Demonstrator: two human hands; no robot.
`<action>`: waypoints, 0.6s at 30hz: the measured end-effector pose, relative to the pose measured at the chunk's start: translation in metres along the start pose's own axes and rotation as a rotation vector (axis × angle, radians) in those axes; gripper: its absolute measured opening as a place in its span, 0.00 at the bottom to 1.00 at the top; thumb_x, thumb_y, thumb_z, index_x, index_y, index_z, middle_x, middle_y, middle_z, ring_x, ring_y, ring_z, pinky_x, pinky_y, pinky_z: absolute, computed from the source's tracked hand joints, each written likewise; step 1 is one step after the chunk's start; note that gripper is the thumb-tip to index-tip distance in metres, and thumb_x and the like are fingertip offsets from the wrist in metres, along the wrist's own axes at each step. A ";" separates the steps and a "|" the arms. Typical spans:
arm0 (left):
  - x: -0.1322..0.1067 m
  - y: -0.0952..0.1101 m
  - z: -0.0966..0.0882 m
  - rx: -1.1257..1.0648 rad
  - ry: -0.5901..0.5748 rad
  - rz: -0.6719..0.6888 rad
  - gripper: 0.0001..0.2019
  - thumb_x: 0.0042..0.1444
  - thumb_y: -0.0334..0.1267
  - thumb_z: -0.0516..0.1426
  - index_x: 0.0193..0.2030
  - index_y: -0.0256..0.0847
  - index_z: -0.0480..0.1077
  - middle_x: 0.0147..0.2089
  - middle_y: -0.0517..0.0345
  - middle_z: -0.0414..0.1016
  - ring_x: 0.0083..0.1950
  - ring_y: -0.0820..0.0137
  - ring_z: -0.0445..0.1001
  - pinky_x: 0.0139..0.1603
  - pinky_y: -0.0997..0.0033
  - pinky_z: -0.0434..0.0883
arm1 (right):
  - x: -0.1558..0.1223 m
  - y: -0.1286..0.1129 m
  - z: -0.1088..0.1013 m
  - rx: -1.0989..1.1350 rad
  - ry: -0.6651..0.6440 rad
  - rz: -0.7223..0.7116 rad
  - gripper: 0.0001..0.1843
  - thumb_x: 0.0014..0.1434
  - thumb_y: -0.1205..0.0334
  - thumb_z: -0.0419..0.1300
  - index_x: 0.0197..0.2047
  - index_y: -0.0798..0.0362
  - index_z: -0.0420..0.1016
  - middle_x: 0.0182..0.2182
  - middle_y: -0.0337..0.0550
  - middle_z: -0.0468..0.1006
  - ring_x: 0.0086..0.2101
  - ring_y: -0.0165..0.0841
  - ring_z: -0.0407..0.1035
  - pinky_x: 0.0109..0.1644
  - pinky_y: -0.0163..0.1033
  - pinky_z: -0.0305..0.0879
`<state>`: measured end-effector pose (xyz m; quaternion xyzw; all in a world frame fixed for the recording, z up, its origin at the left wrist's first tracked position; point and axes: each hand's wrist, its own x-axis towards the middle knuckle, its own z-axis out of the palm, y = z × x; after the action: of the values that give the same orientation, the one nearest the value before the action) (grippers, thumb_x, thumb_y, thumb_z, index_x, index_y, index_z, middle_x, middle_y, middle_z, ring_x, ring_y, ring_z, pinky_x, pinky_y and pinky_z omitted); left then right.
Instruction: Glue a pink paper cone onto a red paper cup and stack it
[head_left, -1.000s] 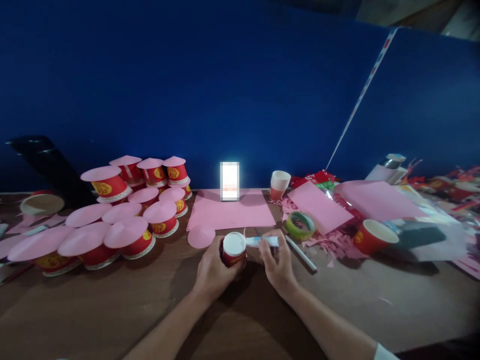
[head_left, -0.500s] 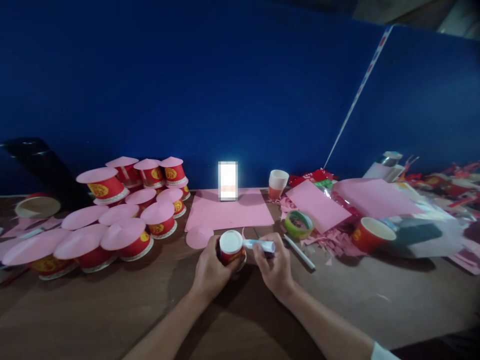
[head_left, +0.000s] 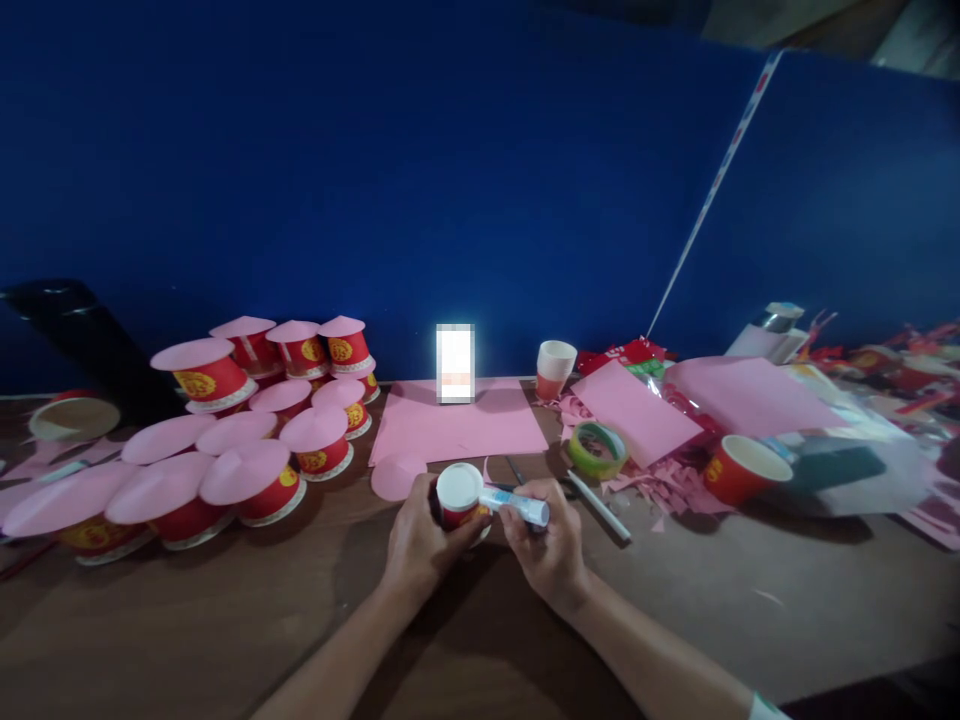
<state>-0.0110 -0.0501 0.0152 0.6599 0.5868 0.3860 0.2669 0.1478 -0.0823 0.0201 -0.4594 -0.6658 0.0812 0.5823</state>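
Cup (head_left: 459, 497) upside down, lower centre, left hand (head_left: 420, 545) clamped round it. Right hand (head_left: 547, 545) clamped on glue tube (head_left: 517, 505), nozzle touching cup edge. Tape roll (head_left: 598, 450) near, right.

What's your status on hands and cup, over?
Left hand grips upturned red cup. Right hand holds glue tube, tip at cup's white base. Pen beside right hand, clear.

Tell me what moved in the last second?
The right hand tilted the glue tube and brought its tip down against the white bottom of the upturned red cup; a second ago it was level and a little apart. The left hand kept its grip on the cup. The pink-topped cups, tape roll and pen stayed put.
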 end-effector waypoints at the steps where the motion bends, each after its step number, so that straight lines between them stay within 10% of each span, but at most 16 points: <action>1: 0.000 0.000 0.000 0.003 0.003 0.000 0.25 0.38 0.54 0.62 0.38 0.41 0.61 0.35 0.58 0.72 0.35 0.65 0.72 0.33 0.68 0.67 | 0.001 0.000 -0.001 -0.005 0.004 -0.019 0.06 0.55 0.65 0.58 0.36 0.52 0.63 0.26 0.36 0.68 0.22 0.26 0.64 0.26 0.30 0.61; 18: 0.000 -0.003 0.000 -0.036 -0.013 -0.019 0.24 0.38 0.51 0.62 0.39 0.42 0.61 0.35 0.59 0.73 0.35 0.65 0.72 0.32 0.69 0.66 | 0.002 0.009 -0.003 -0.095 -0.179 -0.393 0.17 0.54 0.69 0.59 0.46 0.48 0.64 0.32 0.43 0.72 0.33 0.34 0.67 0.36 0.40 0.67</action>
<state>-0.0125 -0.0499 0.0131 0.6519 0.5842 0.3897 0.2861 0.1555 -0.0770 0.0168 -0.3387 -0.7946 -0.0250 0.5033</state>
